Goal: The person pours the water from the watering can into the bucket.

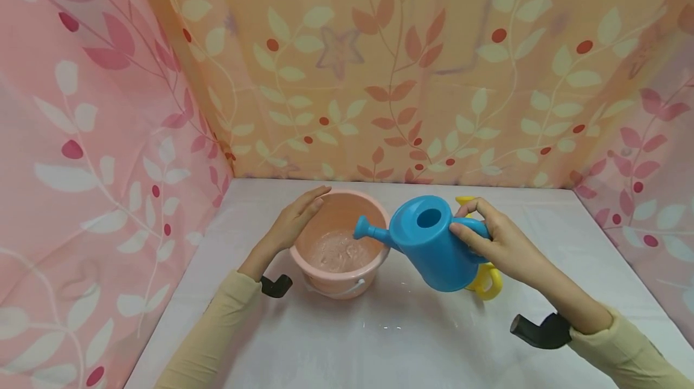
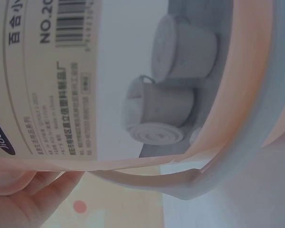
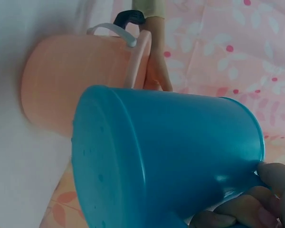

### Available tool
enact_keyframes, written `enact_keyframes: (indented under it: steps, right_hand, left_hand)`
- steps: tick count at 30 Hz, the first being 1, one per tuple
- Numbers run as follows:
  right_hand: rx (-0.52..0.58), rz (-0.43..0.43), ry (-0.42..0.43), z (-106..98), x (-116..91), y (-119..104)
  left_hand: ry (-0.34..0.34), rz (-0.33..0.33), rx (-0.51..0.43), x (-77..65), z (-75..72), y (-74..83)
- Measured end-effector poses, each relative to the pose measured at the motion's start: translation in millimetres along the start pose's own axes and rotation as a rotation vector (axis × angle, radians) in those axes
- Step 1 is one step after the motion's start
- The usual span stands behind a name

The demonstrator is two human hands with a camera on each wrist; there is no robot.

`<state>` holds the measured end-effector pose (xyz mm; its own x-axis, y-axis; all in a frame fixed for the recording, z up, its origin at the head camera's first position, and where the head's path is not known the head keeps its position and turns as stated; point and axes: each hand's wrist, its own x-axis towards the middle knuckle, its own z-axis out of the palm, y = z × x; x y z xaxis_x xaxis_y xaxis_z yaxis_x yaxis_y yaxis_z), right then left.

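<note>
A pink bucket (image 1: 336, 286) with a pale handle stands on the table, and clear water (image 1: 338, 253) covers its bottom. My left hand (image 1: 295, 220) rests at the bucket's left rim, its fingers stretched out over the edge. In the left wrist view a printed label (image 2: 47, 95) covers the bucket's side. My right hand (image 1: 501, 244) grips the handle of a blue watering can (image 1: 436, 256), holding it raised and tilted toward the bucket. The can's spout (image 1: 374, 231) reaches over the right rim, above the water. Small drops cling to the can's base (image 3: 102, 161) in the right wrist view.
Partly hidden behind the watering can is a yellow object (image 1: 490, 282) with a loop handle. Water drops (image 1: 393, 327) lie on the white tabletop (image 1: 347, 356). Patterned cloth (image 1: 401, 76) rises behind the table and along both sides.
</note>
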<state>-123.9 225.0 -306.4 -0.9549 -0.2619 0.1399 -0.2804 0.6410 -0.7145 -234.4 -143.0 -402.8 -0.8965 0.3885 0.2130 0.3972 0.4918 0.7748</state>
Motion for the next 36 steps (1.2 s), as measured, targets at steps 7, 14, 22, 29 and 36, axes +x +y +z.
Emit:
enact_keyframes:
  steps: [7, 14, 22, 29, 36]
  right_hand:
    - [0.054, 0.002, -0.007, 1, -2, 0]
    - [0.093, -0.036, -0.003, 2, -5, 2]
    - [0.125, -0.059, 0.048, 3, -9, 1]
    - [0.116, -0.11, 0.117, 7, -9, 1]
    - [0.065, -0.155, 0.21, 11, -10, 3]
  left_hand:
    - [-0.008, -0.016, 0.015, 0.1, 0.4, 0.1]
    - [-0.003, -0.014, 0.02, -0.5, 2.5, -1.3]
    - [-0.005, -0.029, 0.022, -0.9, 3.6, -0.9]
    - [-0.006, -0.025, 0.019, -0.9, 1.9, -0.5]
    - [0.005, -0.015, 0.023, -0.3, 0.8, -0.1]
